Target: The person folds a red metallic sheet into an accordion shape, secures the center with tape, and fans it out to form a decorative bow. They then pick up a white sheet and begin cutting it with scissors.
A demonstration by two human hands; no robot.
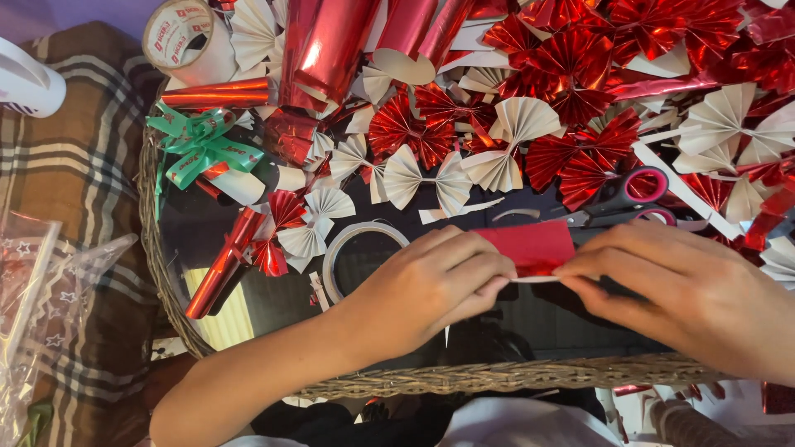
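Both hands meet over a small strip of red foil paper [530, 247], each clamped on one end of it. The left hand [435, 285] pinches the strip's left end between thumb and curled fingers; the right hand [679, 290] pinches the right end, fingertips on the strip's lower white edge. The strip lies flat and level between them, red side up, just above the dark glass top of a round table with a wicker rim [497, 377], which runs below both wrists.

Just left of the left hand lies a roll of clear tape [344, 248], flat on the glass and near the knuckles. Just above the right hand lie scissors with pink-lined handles [625, 199], close to the fingers but not touching them. Further up from both hands spreads a heap of folded paper fans, red foil fans [571, 66] mixed with white fans [426, 178], some tied in the middle like bows. Up and left of the left hand stand rolled red foil tubes [331, 45], and another thin red foil roll [219, 265] lies slanted well to the left of the left hand. A green ribbon bow [203, 145] sits above that roll, and a roll of printed packing tape [178, 33] lies beyond it. Far left of the left hand, a clear plastic bag with stars [37, 281] rests on a brown plaid cloth [91, 165]
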